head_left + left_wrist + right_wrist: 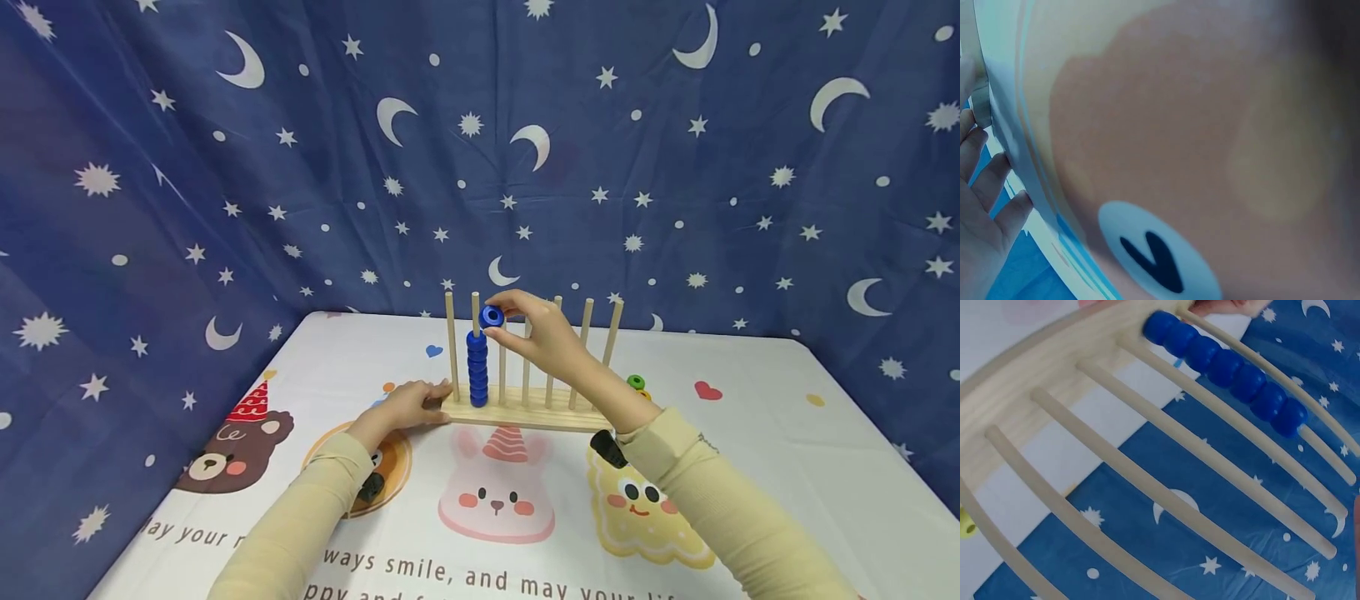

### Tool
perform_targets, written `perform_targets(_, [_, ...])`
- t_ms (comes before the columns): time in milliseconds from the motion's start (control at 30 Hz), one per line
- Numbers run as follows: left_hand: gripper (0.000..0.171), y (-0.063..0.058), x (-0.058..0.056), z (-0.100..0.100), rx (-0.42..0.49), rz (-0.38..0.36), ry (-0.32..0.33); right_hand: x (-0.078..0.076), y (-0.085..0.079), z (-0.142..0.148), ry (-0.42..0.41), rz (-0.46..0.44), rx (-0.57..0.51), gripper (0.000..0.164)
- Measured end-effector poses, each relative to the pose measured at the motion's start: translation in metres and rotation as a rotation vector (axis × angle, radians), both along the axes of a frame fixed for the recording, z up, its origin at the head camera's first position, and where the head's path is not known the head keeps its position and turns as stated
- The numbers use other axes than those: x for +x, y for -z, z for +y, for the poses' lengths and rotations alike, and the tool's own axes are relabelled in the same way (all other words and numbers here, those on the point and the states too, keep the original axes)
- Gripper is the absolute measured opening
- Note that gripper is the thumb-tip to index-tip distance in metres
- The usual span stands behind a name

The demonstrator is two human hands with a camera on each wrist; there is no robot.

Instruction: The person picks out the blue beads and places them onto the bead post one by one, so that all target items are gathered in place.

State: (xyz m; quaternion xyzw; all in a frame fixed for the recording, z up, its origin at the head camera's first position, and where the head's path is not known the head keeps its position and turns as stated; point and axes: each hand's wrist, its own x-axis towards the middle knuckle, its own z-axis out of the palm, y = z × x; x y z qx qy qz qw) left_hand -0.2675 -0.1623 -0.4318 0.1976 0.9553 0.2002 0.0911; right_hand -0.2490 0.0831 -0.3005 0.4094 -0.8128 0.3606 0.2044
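A wooden peg rack (525,417) stands on the table with a row of upright pegs. Several blue beads (477,371) are stacked on its second peg from the left; the right wrist view shows the same blue stack (1224,367) close up. Between thumb and fingertips my right hand (547,337) pinches a single blue bead (492,317), its hole facing me, beside the top of that peg. My left hand (408,404) holds the left end of the base, thumb in front; in the left wrist view its other fingers (988,181) are spread.
A green bead (636,382) and a yellow-orange bead (645,395) lie behind my right forearm, right of the rack. The white tablecloth (780,467) carries printed cartoon figures. A blue star-and-moon curtain (570,208) hangs behind the table and along its sides.
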Motion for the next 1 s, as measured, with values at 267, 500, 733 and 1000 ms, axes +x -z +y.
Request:
perform_targets(267, [0.059, 0.007, 0.002, -0.001, 0.028, -0.015, -0.002, -0.008, -0.006, -0.004, -0.014, 0.025, 0.028, 0.033])
perform_targets(500, [0.058, 0.007, 0.003, -0.002, 0.030, -0.002, 0.004, -0.019, -0.013, -0.010, 0.000, -0.036, 0.035, 0.034])
perform_targets(733, [0.058, 0.000, 0.002, -0.003, 0.027, 0.018, 0.012, -0.028, -0.021, -0.012, 0.006, -0.074, 0.031, 0.031])
perform_targets(1000, [0.057, -0.003, 0.002, 0.000, 0.021, 0.012, 0.018, -0.037, -0.025, -0.017, 0.021, -0.136, 0.059, 0.034])
